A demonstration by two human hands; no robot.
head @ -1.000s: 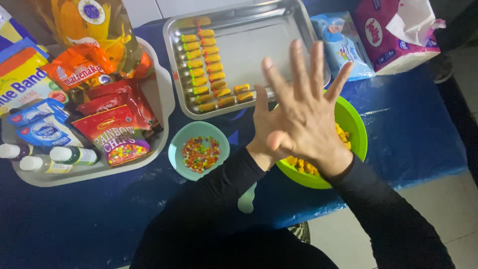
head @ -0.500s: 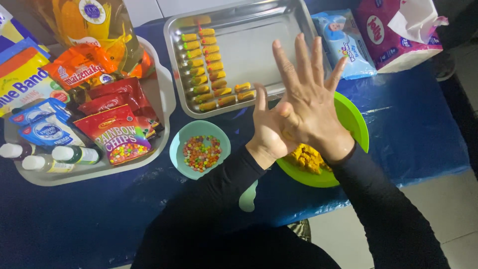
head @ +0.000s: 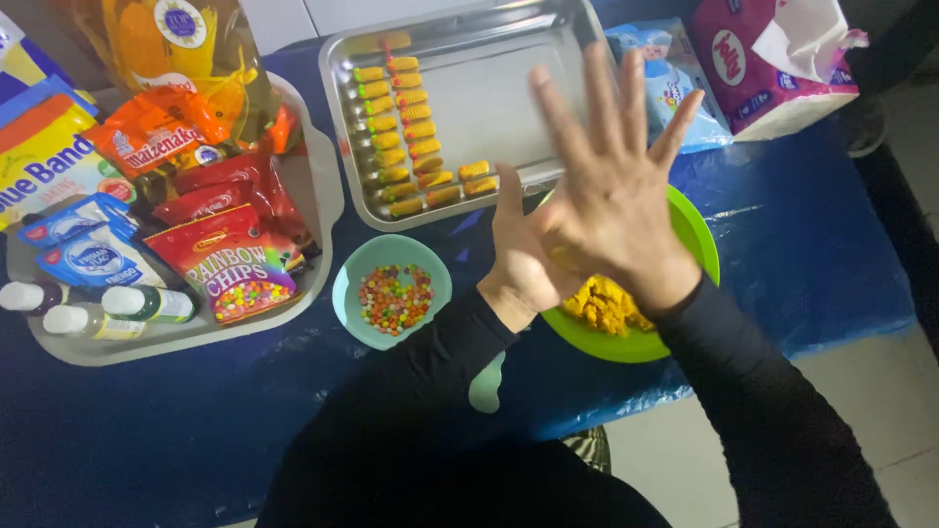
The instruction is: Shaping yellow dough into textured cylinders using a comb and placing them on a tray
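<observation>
My right hand (head: 616, 205) lies palm down across my left hand (head: 516, 266), fingers spread and pointing away from me. Both palms are pressed together above a green bowl (head: 700, 237) that holds yellow dough (head: 606, 305). A bit of yellow shows between the palms. Behind the hands lies a steel tray (head: 509, 98) with two rows of small yellow-orange rolled pieces (head: 406, 127) with coloured tips. A teal bowl (head: 344, 293) of small coloured candies stands left of my left wrist.
A grey tray (head: 325, 200) at the left holds snack packets, a bag of coloured chips and small bottles (head: 98, 313). At the far right are a pink tissue pack (head: 773, 59) and a blue packet (head: 675, 98). A blue cover (head: 802, 225) drapes the table; its edge runs right and near me.
My right hand has slid forward and slightly left over the left palm, its fingers now reaching over the steel tray. The left hand stays under it above the green bowl.
</observation>
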